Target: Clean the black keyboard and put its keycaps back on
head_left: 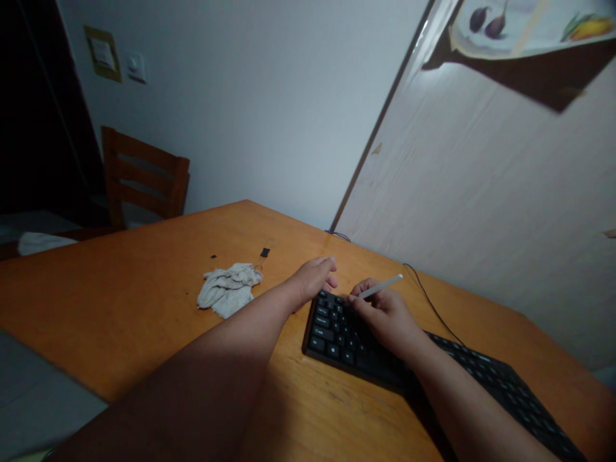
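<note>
A black keyboard (332, 350) lies at a slant on the wooden table, its near-left corner towards me. My right hand (385, 317) is over its upper-left keys, fingers closed round a slim white stick (382, 286). One end of the stick points up and to the right; its lower end is hidden by the fingers, so I cannot tell what kind of tool it is. At the keyboard's top-left corner rests my left hand (312, 281), fingers stretched out and apart, with nothing visible in it. Left of that hand lies a crumpled greyish-white cloth (228, 289).
On the wooden table (144, 282), a small black piece (265, 253) lies behind the cloth. A thin black cable (430, 305) runs behind the keyboard. A wall (269, 128) borders the table's far side, and a wooden chair (144, 176) stands at the left.
</note>
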The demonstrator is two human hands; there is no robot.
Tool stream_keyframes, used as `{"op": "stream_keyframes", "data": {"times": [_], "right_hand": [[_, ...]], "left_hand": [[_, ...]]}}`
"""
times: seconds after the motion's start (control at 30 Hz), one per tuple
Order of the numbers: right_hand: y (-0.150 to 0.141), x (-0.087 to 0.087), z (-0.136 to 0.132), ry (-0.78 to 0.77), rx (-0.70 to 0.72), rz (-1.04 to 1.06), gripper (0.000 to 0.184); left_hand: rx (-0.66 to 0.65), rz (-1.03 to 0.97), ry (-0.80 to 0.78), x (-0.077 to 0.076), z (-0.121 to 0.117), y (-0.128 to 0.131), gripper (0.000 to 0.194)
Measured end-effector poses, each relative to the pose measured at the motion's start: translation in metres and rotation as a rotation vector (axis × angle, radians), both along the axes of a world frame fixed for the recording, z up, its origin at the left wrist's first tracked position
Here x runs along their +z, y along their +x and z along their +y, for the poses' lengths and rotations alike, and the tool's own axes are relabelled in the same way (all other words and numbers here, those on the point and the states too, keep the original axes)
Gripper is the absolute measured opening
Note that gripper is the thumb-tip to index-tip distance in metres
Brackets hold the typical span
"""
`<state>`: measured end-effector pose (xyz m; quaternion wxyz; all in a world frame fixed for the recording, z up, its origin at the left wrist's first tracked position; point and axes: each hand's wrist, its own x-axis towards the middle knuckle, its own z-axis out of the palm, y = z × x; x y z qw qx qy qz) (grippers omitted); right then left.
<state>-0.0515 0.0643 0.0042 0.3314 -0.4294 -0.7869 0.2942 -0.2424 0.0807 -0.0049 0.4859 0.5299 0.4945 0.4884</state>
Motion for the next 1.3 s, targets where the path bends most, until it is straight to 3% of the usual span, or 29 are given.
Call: {"op": "stream_keyframes", "data": {"times": [0.17, 0.9, 1.3], "right_hand": [[0.0, -0.001, 0.002, 0.036, -0.067, 0.012, 0.019], [0.003, 0.001, 0.002, -0.016, 0.007, -0.001, 0.018], [-0.006, 0.012, -0.006, -0.077, -0.004, 0.209, 0.023]], "left_hand": [[-0.002, -0.007, 0.0, -0.001, 0.001, 0.0, 0.042], [-0.006, 0.002, 0.0, -0.003, 0.002, -0.001, 0.046], [-0.013, -0.013, 0.001, -0.002, 0.001, 0.0, 0.052]]}}
